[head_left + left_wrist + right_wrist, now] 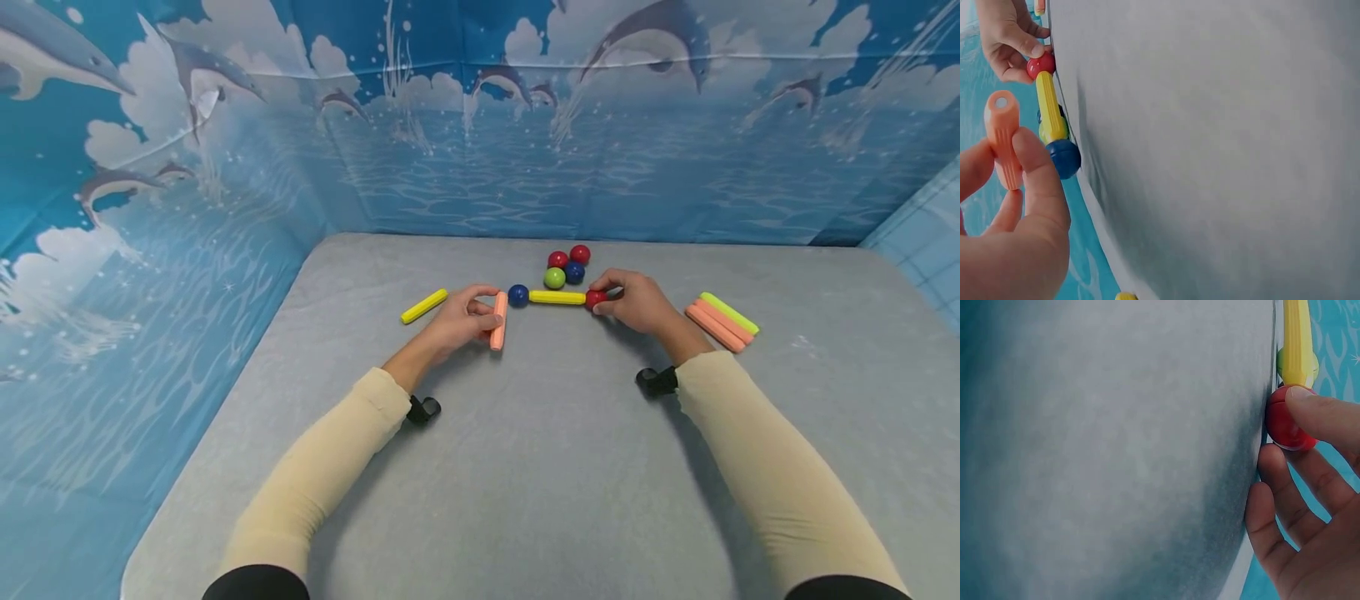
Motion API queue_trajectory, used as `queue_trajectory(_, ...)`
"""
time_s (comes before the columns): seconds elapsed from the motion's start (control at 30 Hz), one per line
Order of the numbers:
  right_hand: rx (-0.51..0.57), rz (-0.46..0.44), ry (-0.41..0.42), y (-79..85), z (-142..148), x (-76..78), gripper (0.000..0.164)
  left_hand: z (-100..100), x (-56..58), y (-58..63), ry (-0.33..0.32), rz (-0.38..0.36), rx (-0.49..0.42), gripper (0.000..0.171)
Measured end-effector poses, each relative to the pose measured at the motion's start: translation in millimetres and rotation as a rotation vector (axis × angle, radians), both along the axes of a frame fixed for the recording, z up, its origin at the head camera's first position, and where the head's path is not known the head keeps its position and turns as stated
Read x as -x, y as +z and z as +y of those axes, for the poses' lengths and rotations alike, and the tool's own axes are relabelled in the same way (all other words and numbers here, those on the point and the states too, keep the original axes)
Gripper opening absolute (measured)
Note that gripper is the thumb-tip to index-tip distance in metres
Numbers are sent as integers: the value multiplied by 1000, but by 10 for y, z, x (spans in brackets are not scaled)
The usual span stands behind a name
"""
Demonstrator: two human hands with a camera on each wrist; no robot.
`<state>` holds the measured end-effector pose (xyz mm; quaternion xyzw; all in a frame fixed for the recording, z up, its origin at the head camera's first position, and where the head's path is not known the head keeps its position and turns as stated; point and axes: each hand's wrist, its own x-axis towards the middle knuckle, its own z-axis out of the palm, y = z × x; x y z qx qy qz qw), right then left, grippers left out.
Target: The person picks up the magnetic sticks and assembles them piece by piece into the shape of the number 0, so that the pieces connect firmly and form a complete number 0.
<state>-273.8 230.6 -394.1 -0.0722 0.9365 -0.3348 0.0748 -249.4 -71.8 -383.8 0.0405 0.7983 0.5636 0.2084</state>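
In the head view, the left hand (463, 318) pinches an orange rod (500, 307) between thumb and fingers, just left of a blue ball (518, 296), while the right hand (637, 302) grips a red ball (593, 298) at the other end of a yellow rod (557, 297) that spans the two balls on the counter (525, 467). The orange rod stands crosswise to that line; to join it to the blue ball, I judge it best to aim one end squarely at the ball and bring it in gently, with the right hand steadying the far end so the chain does not roll or swing. In the left wrist view, the left hand's thumb and fingers close on the orange rod's sides, leaving its near end face bare, a sensible hold for making contact there. The rod looks salmon-coloured and fluted, with a rounded end bearing a pale round disc (1001, 102), perhaps a magnet. In the right wrist view, the right thumb presses the glossy red ball right beside the ribbed yellow rod's end, with the other fingers loosely bent and spread; a light touch here should avoid twisting that joint.
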Motion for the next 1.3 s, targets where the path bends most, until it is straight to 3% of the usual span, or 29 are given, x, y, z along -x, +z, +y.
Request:
queue_trajectory(0.5, 0, 10, -8, -1, 1, 1, 25, 213, 138, -63, 38, -66, -5, 51)
queue_trajectory(1.3, -2, 9, -1, -21, 10, 4, 25, 283, 223, -107, 31, -144, 19, 43)
